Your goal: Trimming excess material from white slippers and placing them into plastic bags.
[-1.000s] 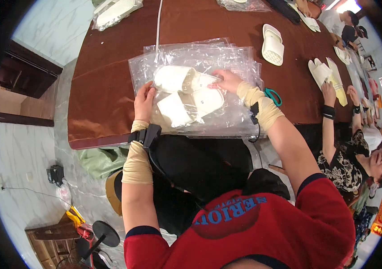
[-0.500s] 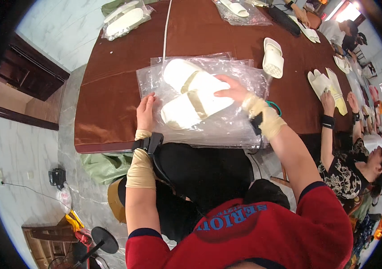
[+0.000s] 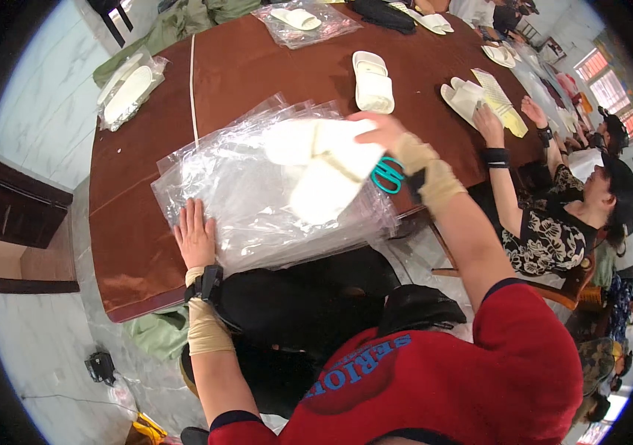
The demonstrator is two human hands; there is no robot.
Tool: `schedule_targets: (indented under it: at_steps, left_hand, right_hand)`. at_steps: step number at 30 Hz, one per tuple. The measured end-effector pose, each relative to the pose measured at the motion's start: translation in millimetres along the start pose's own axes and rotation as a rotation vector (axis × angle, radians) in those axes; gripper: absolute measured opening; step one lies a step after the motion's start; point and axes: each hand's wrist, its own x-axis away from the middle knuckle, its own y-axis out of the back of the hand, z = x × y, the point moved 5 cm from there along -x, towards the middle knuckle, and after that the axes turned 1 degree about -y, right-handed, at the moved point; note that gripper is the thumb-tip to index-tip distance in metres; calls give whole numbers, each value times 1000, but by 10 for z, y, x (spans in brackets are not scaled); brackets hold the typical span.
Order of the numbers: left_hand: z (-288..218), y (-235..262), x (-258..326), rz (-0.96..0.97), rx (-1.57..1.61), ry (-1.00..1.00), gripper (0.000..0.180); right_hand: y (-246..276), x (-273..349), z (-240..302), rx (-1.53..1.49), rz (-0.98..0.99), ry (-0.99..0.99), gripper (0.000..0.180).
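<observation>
A stack of clear plastic bags (image 3: 257,196) is spread on the near edge of the brown desk (image 3: 138,245); it is pinned by the left hand (image 3: 196,236), which is laid flat, fingers apart and gripping nothing, on the stack's near-left corner, apparently so that the slippery sheets are kept from sliding. A pair of white slippers (image 3: 324,167) is held above the stack by the right hand (image 3: 376,127), whose fingers are closed on the upper slipper's far edge; the pair is tilted, toes down toward the bags, seemingly for easing into an open bag, though whether it is already inside the film cannot be told. Teal scissors (image 3: 386,175) are left just beside the right wrist, within reach; bagged slippers (image 3: 127,90) are set apart at the far-left corner, and a loose pair (image 3: 373,81) further back.
</observation>
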Motion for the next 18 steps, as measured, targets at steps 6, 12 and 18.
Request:
schedule_targets:
  at_steps: [6,12,18]
  left_hand:
    - [121,-28,112,-41,-22,11,54]
    - [103,-101,78,-11,6,5,54]
    - [67,-70,60,-31,-18,17,55]
  right_hand:
    - [517,779,794,485,-877,376,44]
    - [-560,442,873,-178,-372,499,34]
    - [-678,-68,-358,528,-30,117,40]
